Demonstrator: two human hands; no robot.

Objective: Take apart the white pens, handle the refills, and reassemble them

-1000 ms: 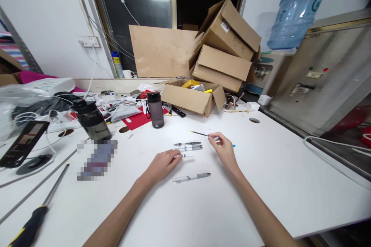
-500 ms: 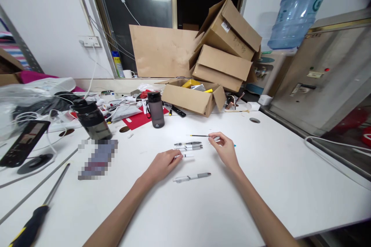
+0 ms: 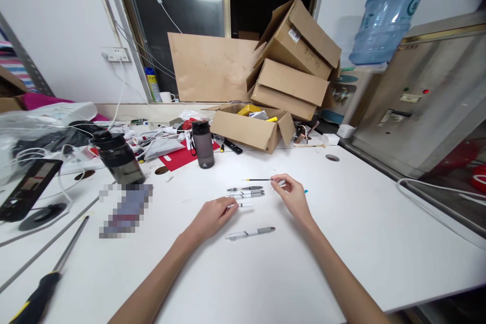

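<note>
Nearest on the white tabletop (image 3: 266,283), a complete pen (image 3: 249,233) with a pale barrel and grey grip is lying on its own, untouched. Just beyond it the left hand (image 3: 211,216) is resting on the surface and pinching a short white pen barrel (image 3: 243,205) at its near end, its open end pointing to the right. The right hand (image 3: 291,197) is gripping between thumb and fingertips a thin dark refill (image 3: 258,179), which is sticking out to the left, nearly level and just above the surface. Between the two hands, two more pens (image 3: 246,192) are lying side by side, close to the barrel. As I judge it, doing this well is calling for the refill's tip to be lined up with the barrel's open end, both held level and steady, and slid gently so the slender rod is not bending. Farther back, a grey bottle (image 3: 202,144) is standing upright, an open cardboard box (image 3: 250,129) is sitting behind it, and more boxes are leaning against the window.
</note>
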